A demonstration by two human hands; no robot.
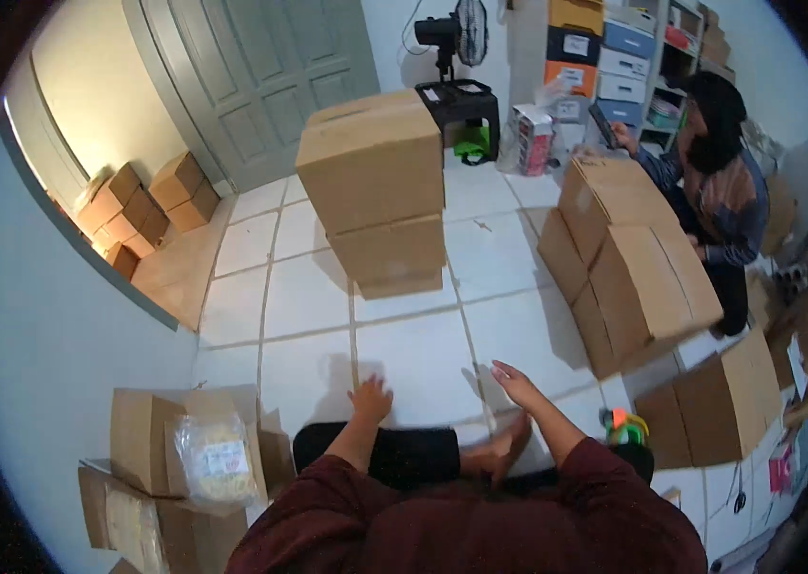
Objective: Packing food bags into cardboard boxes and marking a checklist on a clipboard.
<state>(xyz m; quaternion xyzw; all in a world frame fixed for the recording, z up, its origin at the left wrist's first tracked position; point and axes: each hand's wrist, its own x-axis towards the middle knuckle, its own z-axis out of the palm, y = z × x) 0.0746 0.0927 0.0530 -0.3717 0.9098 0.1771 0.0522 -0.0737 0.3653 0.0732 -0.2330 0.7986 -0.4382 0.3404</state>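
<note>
My left hand point(372, 399) hangs over the white tiled floor point(411, 362), just beyond my bent knee, with its fingers apart and nothing in it. Off to the right, my right hand point(515, 382) is held out near my bare foot point(508, 452), fingers extended and empty. Ahead of both hands stands a stack of cardboard boxes point(375, 172). A second group of stacked cardboard boxes point(633, 265) is to the right. Left of my knee, a clear plastic pack with a label point(217, 459) rests against open cardboard cartons point(142, 445).
Behind the right-hand boxes a person point(723, 165) crouches, holding a dark device point(601, 125). Tape rolls point(625, 428) lie near my right knee, beside another cardboard box point(712, 409). At the back, a black fan point(454, 36) stands on a black stool point(461, 100). More boxes point(185, 190) sit past the doorway.
</note>
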